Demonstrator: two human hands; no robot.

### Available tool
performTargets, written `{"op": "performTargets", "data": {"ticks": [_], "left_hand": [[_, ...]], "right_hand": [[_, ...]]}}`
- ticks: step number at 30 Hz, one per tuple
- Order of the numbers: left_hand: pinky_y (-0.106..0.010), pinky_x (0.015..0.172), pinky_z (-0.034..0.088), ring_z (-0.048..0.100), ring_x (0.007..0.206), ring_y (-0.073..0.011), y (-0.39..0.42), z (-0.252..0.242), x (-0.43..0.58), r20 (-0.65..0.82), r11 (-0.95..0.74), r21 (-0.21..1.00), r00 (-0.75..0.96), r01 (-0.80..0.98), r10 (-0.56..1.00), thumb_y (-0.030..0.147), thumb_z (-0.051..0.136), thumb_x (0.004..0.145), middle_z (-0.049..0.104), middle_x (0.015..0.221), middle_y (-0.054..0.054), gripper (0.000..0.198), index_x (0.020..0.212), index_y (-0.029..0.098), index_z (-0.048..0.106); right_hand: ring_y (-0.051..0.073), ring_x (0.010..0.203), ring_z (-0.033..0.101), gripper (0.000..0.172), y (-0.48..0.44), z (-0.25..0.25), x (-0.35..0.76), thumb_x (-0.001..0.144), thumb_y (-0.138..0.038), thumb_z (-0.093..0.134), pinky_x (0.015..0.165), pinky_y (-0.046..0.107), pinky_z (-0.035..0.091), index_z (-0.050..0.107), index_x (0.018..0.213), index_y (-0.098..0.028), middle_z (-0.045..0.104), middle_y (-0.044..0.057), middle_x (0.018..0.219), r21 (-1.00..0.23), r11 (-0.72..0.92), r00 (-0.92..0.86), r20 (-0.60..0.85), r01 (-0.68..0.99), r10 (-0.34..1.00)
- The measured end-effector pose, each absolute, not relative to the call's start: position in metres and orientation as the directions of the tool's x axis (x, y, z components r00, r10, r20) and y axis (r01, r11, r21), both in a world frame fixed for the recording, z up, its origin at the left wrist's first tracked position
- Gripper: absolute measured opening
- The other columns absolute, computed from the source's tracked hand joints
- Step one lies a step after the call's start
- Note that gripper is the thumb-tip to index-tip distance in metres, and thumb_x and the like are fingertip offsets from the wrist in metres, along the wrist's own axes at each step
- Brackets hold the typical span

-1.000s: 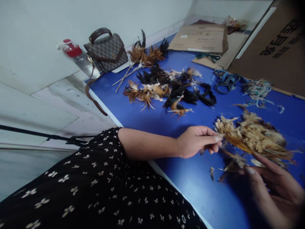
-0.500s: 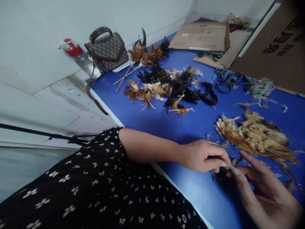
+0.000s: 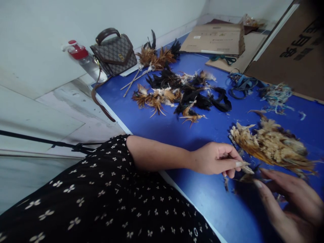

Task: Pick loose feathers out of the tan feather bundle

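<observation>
Two hands worked at the near edge of a blue bench (image 3: 162, 130). My left hand (image 3: 215, 161) was closed in a pinch, thumb against fingertips, gripping a small tan feather (image 3: 246, 166) just above the bench surface. My right hand (image 3: 291, 202) lay lower right, fingers loosely spread and half open, its tips near that same feather; I could not tell whether it gripped anything, as the picture was blurred there. Just beyond both hands lay a thick bundle of pale tan feathers (image 3: 273, 145), flat on the bench. Farther back, well apart, sat a scattered heap of black and ginger feathers (image 3: 182, 91), and behind it a finished-looking feather duster on thin sticks (image 3: 152, 59). By my judgement the sorting was partway along: one bundle was gathered, but much loose plumage remained. A patterned brown handbag (image 3: 113, 52) and a clear bottle with a red cap (image 3: 82, 59) stood at the far left corner. Tangled blue strapping (image 3: 241, 84) and flattened cardboard boxes (image 3: 215, 38) lay at the back. A large cardboard sheet (image 3: 291, 50) at right bore dark printed characters, too skewed for me to read; no brand name was legible.
</observation>
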State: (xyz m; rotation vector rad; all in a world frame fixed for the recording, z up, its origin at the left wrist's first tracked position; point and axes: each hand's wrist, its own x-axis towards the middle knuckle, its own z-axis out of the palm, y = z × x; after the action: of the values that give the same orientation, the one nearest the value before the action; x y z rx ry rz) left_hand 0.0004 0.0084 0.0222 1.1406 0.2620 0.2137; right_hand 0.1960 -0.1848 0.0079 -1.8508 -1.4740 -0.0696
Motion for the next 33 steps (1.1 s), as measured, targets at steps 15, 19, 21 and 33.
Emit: {"op": "performTargets", "data": {"ticks": [15, 19, 21, 33], "left_hand": [[-0.024, 0.054, 0.052, 0.068, 0.063, -0.0081, 0.000, 0.004, -0.005, -0.088, 0.394, 0.919, 0.972, -0.005, 0.217, 0.028, 0.079, 0.098, 0.073, 0.083, 0.001, 0.018, 0.099, 0.019, 0.064], [-0.023, 0.056, 0.049, 0.064, 0.059, -0.0059, 0.001, 0.004, -0.003, -0.163, 0.423, 0.905, 0.956, 0.046, 0.245, 0.029, 0.094, 0.085, 0.071, 0.077, 0.005, 0.030, 0.093, 0.018, 0.067], [-0.023, 0.058, 0.049, 0.063, 0.059, -0.0057, 0.003, 0.004, -0.001, -0.201, 0.438, 0.895, 0.954, 0.086, 0.222, 0.029, 0.096, 0.083, 0.070, 0.074, 0.005, 0.031, 0.091, 0.017, 0.068], [-0.028, 0.064, 0.052, 0.067, 0.063, -0.0079, 0.009, 0.019, -0.001, -0.307, 0.548, 0.816, 0.940, 0.182, 0.146, 0.024, 0.077, 0.101, 0.071, 0.078, 0.003, 0.016, 0.094, 0.017, 0.064]], "right_hand": [[0.022, 0.092, 0.077, 0.015, -0.175, 0.021, 0.165, 0.102, -0.042, 0.073, 0.087, 0.041, 0.059, 0.076, 0.115, -0.036, 0.078, -0.001, 0.108, -0.502, 0.062, 0.193, 0.439, 0.863, 0.877], [0.024, 0.091, 0.077, 0.015, -0.175, 0.020, 0.163, 0.101, -0.043, 0.074, 0.086, 0.044, 0.059, 0.075, 0.114, -0.036, 0.078, -0.001, 0.107, -0.501, 0.034, 0.224, 0.445, 0.865, 0.867], [0.026, 0.090, 0.077, 0.015, -0.175, 0.018, 0.163, 0.101, -0.043, 0.073, 0.087, 0.046, 0.059, 0.075, 0.114, -0.037, 0.078, 0.000, 0.106, -0.504, 0.024, 0.233, 0.439, 0.863, 0.868], [0.024, 0.092, 0.078, 0.033, -0.170, 0.016, 0.160, 0.098, -0.035, 0.080, 0.088, 0.045, 0.062, 0.079, 0.131, -0.035, 0.081, 0.005, 0.117, -0.476, 0.051, 0.257, 0.559, 0.878, 0.788]]}}
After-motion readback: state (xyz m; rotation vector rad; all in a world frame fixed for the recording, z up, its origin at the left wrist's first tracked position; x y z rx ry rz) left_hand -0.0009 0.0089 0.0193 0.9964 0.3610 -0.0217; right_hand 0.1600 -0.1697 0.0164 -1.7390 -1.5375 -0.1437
